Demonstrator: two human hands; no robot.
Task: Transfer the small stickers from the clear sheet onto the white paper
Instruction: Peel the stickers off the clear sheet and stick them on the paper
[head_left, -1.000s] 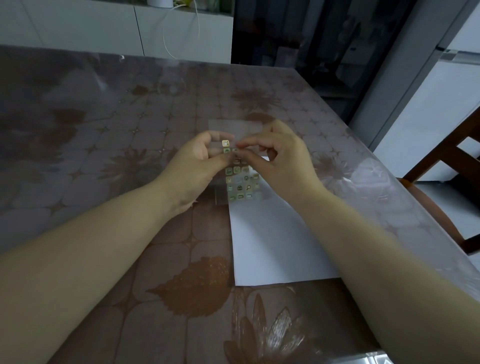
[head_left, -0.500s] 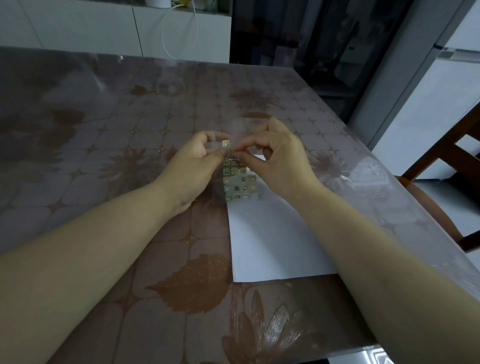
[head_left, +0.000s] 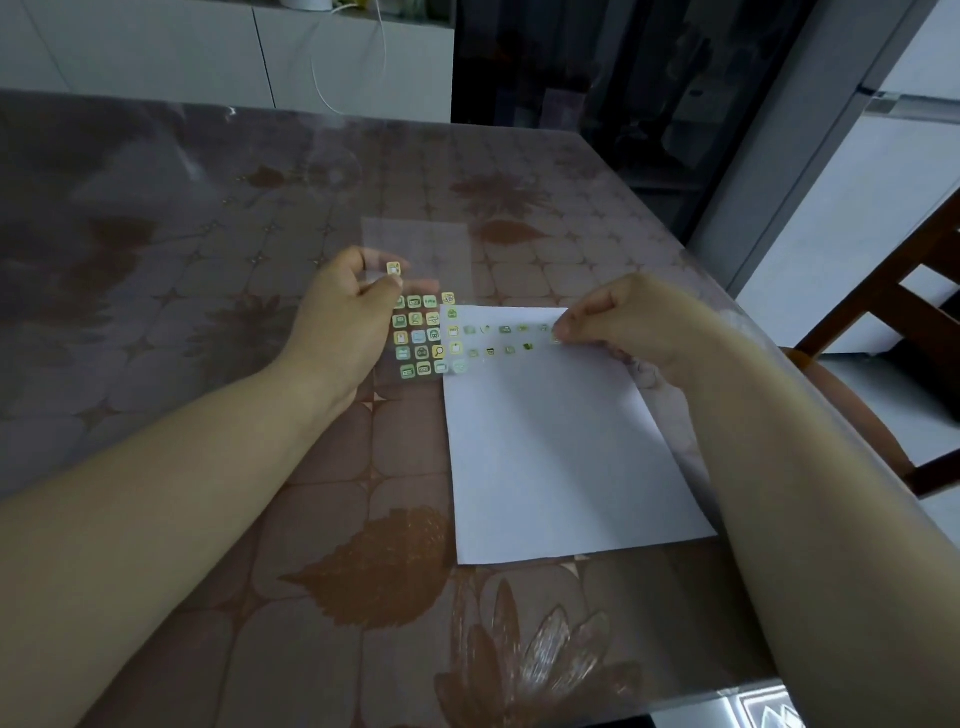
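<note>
My left hand (head_left: 343, 317) pinches the clear sheet (head_left: 415, 249) between thumb and fingers and holds it up above the table. Several small green and yellow stickers (head_left: 421, 335) remain on the sheet in a grid, its lower right corner overlapping the white paper (head_left: 561, 452). Two rows of stickers (head_left: 501, 340) sit along the top of the paper. My right hand (head_left: 628, 322) has its fingertips pinched on a small sticker (head_left: 557, 338), which touches the paper near its upper right, at the end of the top row.
The table (head_left: 208, 218) has a brown floral cover under clear plastic; its right edge runs close to the paper. A wooden chair (head_left: 893, 322) stands to the right. White cabinets (head_left: 208, 47) with a hanging cable are at the back.
My right hand has pulled away from the clear sheet and moved right with a sticker down to the paper. The left hand still holds the sheet, slightly further left.
</note>
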